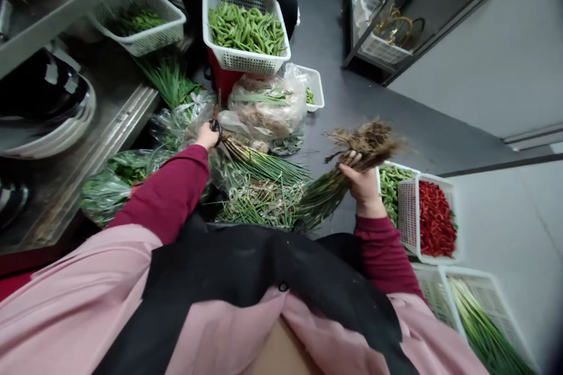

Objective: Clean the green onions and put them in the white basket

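Steady the long green, brown-rooted bunch (331,186) your right hand (362,181) encircles, fingers curled; left hand (206,136) clasps black-handled metal scissors (215,112).

Rooted greens (331,186) in right fingers (350,174)

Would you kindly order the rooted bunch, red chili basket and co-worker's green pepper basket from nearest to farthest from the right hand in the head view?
1. Rooted bunch, held in the right hand.
2. Red chili basket, to the hand's right.
3. Green pepper basket, ahead and left.
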Available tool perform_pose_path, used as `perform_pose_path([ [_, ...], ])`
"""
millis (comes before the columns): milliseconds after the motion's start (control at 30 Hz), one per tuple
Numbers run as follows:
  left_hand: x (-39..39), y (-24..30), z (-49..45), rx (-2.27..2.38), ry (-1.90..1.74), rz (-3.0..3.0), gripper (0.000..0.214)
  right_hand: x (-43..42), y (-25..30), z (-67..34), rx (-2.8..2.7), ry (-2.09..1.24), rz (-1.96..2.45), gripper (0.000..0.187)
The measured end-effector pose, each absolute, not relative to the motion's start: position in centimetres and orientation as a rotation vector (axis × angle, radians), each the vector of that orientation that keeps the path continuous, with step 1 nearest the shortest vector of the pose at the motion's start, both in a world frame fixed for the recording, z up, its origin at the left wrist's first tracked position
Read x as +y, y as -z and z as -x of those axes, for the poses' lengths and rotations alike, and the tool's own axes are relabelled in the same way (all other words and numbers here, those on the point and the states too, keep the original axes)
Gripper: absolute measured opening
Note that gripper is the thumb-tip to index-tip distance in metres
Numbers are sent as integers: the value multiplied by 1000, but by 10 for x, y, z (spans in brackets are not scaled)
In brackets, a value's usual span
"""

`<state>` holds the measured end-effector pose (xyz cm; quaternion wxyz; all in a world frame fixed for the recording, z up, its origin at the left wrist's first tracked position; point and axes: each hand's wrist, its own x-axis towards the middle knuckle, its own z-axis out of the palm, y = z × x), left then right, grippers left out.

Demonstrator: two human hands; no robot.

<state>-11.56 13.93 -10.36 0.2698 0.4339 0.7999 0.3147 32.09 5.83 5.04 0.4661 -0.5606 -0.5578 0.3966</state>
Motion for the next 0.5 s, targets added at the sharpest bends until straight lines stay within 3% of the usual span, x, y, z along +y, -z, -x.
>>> perform_pose_path([
  [67, 135, 82, 110, 2262, -819, -1188, 26, 57, -45, -304, -1323, -1224, 1326, 38],
  [133, 118, 55, 88, 2202, -1027, -1193, 22, 58, -41, -287, -1252, -1461, 1262, 39],
  [300, 37, 7, -7, 1251, -1192, -989, 40, 54, -31, -241, -1171, -1964, 1134, 44],
  [500, -5, 6, -48, 1197, -1427, -995, 55, 26, -17, -183, -1318, -2143, 1058, 44],
])
